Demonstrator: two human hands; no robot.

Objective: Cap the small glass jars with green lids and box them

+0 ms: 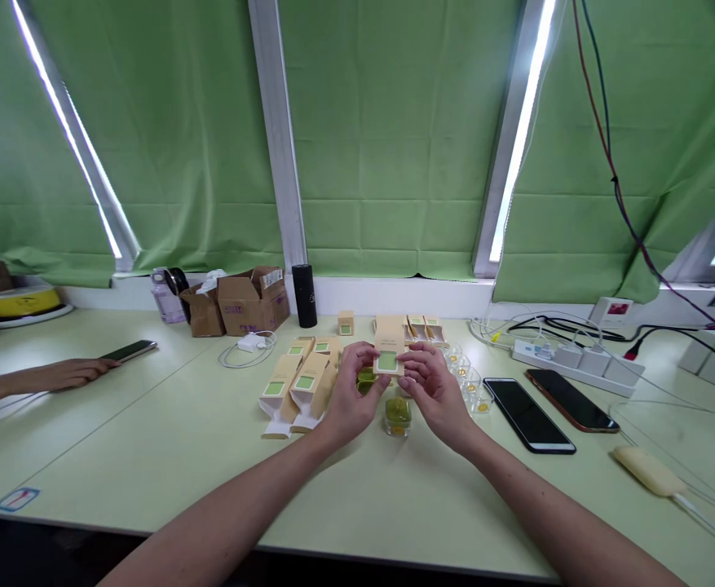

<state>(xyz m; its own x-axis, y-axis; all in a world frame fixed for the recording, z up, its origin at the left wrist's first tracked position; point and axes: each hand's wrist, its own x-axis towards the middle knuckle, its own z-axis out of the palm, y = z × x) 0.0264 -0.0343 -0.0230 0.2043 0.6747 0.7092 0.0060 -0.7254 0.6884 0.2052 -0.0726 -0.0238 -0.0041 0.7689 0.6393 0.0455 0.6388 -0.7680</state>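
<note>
My left hand (pixel 352 391) and my right hand (pixel 431 390) hold a small tan carton with a green label (pixel 387 352) between them above the table, fingers pinched on its sides. Just below it stands a small clear jar with green contents (pixel 397 414), and another green jar (pixel 366 378) shows behind my left fingers. Several flat tan cartons (pixel 299 385) lie to the left of my left hand. More cartons (pixel 424 328) sit behind my hands. Small clear jars with yellow lids (pixel 470 386) lie right of my right hand.
Two dark phones (pixel 528 412) lie at the right, beside a white power strip (pixel 571 359) with cables. Another person's hand (pixel 67 375) rests at the left near a phone (pixel 130 350). Cardboard boxes (pixel 253 302), a black cylinder (pixel 304 295) and a bottle (pixel 164 297) stand at the back.
</note>
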